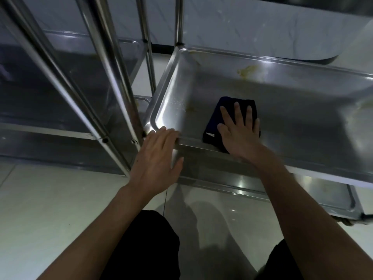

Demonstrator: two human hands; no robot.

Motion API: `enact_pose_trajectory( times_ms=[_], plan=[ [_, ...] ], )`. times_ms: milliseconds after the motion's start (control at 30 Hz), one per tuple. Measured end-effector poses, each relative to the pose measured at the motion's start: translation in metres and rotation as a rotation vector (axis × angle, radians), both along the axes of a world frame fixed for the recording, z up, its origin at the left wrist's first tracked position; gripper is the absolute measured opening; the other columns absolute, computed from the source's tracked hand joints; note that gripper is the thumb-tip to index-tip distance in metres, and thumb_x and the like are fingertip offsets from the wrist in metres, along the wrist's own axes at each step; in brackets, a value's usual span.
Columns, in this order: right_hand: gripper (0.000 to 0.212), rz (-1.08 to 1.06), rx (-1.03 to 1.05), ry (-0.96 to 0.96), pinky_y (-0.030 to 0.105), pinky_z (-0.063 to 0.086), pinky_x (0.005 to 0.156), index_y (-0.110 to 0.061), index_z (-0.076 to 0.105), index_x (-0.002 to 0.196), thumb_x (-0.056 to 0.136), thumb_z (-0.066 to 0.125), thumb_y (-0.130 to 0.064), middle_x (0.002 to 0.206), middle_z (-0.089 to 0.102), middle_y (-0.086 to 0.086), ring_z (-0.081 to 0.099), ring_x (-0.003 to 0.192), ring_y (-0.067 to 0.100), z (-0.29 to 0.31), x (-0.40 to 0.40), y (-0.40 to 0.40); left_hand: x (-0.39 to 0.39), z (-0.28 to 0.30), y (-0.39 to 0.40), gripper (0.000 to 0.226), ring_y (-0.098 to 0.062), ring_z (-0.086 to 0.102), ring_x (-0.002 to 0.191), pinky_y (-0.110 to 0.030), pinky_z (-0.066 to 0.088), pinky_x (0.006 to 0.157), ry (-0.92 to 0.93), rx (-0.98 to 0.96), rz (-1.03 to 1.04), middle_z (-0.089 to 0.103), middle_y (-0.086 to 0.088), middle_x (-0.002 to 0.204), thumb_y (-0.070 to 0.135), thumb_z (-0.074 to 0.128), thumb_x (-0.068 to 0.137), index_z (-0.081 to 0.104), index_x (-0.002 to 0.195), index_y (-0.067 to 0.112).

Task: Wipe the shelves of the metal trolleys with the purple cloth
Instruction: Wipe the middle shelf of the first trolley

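The purple cloth (228, 116) lies folded flat on the shelf (292, 118) of the right-hand metal trolley, close to the shelf's near rim and a little left of its middle. It looks very dark in this light, with a small pale tag showing at its near left corner. The right hand (240, 128) presses down on it, palm flat, fingers straight and spread across the fabric, so that grip is open and simply bearing on the cloth. One near corner of the cloth peeks out beneath the wrist by the rim.

Over to the left hand (159, 158): its fingers are laid over the near rim of the same shelf, right at the front left corner, thumb out to the side below the lip. The fingers bend gently over the edge rather than clamping it; an open, resting grip.

The shelf is a shallow steel tray with raised walls. Yellowish stains mark its far wall (248, 70) and there are fainter smears near the left side. A lower shelf (323, 197) shows beneath on the right.

Left of this, a second trolley (60, 87) stands just beside, its upright steel posts (113, 63) crossing the view. Below, pale floor tiles (50, 209) and the person's dark-clothed knees (145, 249).
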State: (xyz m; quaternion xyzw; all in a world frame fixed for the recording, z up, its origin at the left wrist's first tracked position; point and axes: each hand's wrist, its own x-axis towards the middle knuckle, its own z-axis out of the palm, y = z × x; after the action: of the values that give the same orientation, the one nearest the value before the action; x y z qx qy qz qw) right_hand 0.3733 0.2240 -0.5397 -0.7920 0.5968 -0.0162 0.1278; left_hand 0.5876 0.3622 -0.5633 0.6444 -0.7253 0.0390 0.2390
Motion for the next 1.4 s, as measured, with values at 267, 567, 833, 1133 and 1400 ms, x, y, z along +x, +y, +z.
enact_pose_trajectory(
  times_ms=[267, 567, 833, 1133, 1400],
  plan=[
    [0.06, 0.204, -0.024, -0.019, 0.061, -0.01, 0.117, -0.039, 0.0, 0.159, 0.105, 0.023, -0.05, 0.168, -0.013, 0.005, -0.018, 0.151, 0.039, -0.003, 0.088, -0.009, 0.001, -0.003, 0.007, 0.032, -0.026, 0.056, 0.1, -0.042, 0.049, 0.077, 0.053, -0.145, 0.1, 0.06, -0.008, 0.113, 0.017, 0.062, 0.091, 0.067, 0.121, 0.009],
    [0.064, 0.404, 0.094, -0.063, 0.052, -0.016, 0.118, -0.039, -0.006, 0.158, 0.103, 0.02, -0.057, 0.166, -0.022, -0.002, -0.027, 0.15, 0.027, 0.006, 0.139, -0.016, 0.001, 0.003, 0.02, 0.035, -0.027, 0.056, 0.101, -0.041, 0.049, 0.092, -0.027, -0.122, 0.15, 0.061, -0.01, 0.111, 0.014, 0.064, 0.088, 0.068, 0.121, 0.007],
    [0.061, 0.342, 0.07, -0.044, 0.047, -0.009, 0.122, -0.039, 0.001, 0.159, 0.105, 0.027, -0.051, 0.167, -0.016, -0.004, -0.02, 0.153, 0.023, 0.01, 0.037, -0.023, -0.013, 0.01, 0.018, 0.038, -0.024, 0.055, 0.107, -0.042, 0.043, 0.098, -0.109, -0.032, 0.212, 0.059, -0.007, 0.115, 0.028, 0.054, 0.092, 0.064, 0.126, 0.014],
    [0.059, 0.101, -0.015, -0.07, 0.053, 0.001, 0.124, -0.031, 0.016, 0.16, 0.106, 0.04, -0.039, 0.169, 0.0, 0.0, -0.006, 0.155, 0.023, 0.011, -0.121, -0.012, -0.093, 0.037, -0.041, 0.033, -0.025, 0.055, 0.107, -0.044, 0.041, 0.091, -0.092, 0.023, 0.039, 0.061, -0.002, 0.114, 0.043, 0.047, 0.095, 0.07, 0.104, 0.021],
    [0.046, 0.038, -0.03, 0.22, 0.054, 0.007, 0.123, -0.016, 0.052, 0.144, 0.107, 0.032, -0.033, 0.169, -0.004, 0.004, -0.01, 0.154, 0.033, 0.018, -0.241, -0.005, -0.182, 0.047, -0.098, 0.038, -0.029, 0.053, 0.117, -0.045, 0.043, 0.096, -0.174, 0.185, -0.041, 0.056, -0.004, 0.126, 0.051, 0.043, 0.097, 0.067, 0.115, 0.027]
  ],
)
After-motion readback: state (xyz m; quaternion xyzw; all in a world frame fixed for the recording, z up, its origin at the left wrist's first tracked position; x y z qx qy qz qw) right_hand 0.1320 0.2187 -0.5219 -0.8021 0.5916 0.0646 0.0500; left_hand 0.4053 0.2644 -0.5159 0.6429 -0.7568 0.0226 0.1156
